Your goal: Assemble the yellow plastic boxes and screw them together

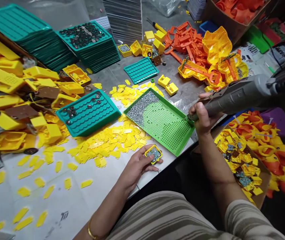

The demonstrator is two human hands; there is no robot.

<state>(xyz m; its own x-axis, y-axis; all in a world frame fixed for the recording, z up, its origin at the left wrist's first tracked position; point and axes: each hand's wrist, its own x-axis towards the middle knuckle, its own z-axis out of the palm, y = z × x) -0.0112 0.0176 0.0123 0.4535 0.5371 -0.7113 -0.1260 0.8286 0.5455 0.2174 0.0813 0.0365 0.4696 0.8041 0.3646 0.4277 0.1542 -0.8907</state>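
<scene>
My left hand [138,165] grips a small yellow plastic case [154,154] with a grey-green insert, thumb on its face, close to the table's front edge. Wrapped around the grip of a grey power screwdriver [232,95], my right hand [202,113] is above the right corner of a light green perforated tray [167,125]. The screwdriver's tip end points down at that corner; whether it touches the tray I cannot tell. Small silver screws [142,106] lie heaped in the tray's far left part.
Loose yellow plastic tabs [112,138] cover the table around a teal tray stack [89,113]. Yellow housings [4,80] pile up at left. Orange handles [187,41] and yellow shells [217,43] lie at the back. A cardboard box [264,186] of yellow cases stands below the right edge.
</scene>
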